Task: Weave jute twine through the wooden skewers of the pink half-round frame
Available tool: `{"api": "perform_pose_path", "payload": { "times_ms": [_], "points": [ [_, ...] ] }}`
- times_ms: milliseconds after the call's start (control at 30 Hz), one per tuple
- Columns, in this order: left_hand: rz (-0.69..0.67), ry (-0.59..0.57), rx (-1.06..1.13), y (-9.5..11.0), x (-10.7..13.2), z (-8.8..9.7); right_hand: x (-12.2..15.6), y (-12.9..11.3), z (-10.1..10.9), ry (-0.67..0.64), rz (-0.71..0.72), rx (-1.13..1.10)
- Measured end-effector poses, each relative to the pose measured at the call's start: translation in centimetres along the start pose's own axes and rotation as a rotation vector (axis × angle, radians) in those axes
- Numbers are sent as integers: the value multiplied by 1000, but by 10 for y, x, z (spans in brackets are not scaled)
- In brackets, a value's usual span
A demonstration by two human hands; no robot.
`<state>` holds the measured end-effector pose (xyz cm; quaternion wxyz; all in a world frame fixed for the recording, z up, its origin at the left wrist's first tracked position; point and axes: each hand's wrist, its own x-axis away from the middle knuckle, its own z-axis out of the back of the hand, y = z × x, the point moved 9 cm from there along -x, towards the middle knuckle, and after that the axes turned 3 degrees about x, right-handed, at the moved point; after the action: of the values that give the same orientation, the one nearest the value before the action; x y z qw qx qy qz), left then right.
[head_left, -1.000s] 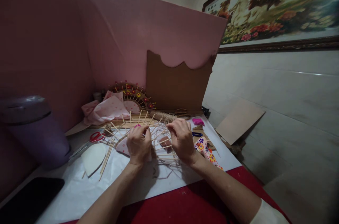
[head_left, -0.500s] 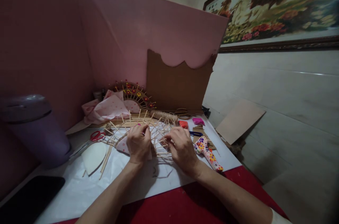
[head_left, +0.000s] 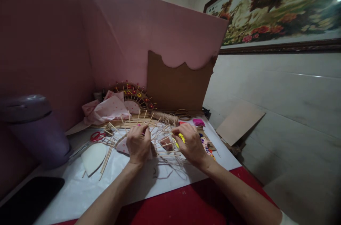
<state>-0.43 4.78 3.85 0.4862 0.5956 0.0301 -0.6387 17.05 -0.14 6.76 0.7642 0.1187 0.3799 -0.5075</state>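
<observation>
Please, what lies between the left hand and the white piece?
In the head view, loose sticks lie beside the white piece, then a dotted panel, partly hidden by the left hand.

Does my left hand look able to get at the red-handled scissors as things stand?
Probably not straight away: your left hand seems to be gripping the fan of sticks, and some of those sticks spread between it and the scissors.

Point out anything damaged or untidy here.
The brown cardboard standing at the back has a ragged right edge and wavy top, not straight sides. Loose twine straggles in untidy loops near the right hand.
</observation>
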Motion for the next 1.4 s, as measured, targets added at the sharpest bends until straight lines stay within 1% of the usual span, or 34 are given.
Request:
{"api": "perform_pose_path", "payload": {
  "times_ms": [133, 300, 500, 667, 867, 1000, 1067, 1233, 1400],
  "points": [
    [6, 8, 1, 0, 0, 1, 5, 9, 3, -26, -26, -40],
    [10, 5, 7, -1, 0, 0, 12, 15, 8, -60, -39, -40],
    [14, 18, 14, -3, 0, 1, 16, 27, 12, -45, -70, -56],
    [15, 30, 25, -1, -1, 3, 16, 36, 8, -46, -71, -74],
    [24, 41, 49, 0, -2, 6, 17, 35, 1, -65, -73, -146],
    [22, 40, 60, 0, -2, 6, 17, 39, 4, -14, -107, -206],
    [21, 41, 64, 0, -2, 6, 16, 41, 3, -13, -108, -206],
    [26, 43, 70, 0, -1, 6, 13, 42, -5, -54, -89, -169],
    [34, 45, 71, -1, -1, 6, 15, 42, -19, -87, -68, -129]
  ]
}}
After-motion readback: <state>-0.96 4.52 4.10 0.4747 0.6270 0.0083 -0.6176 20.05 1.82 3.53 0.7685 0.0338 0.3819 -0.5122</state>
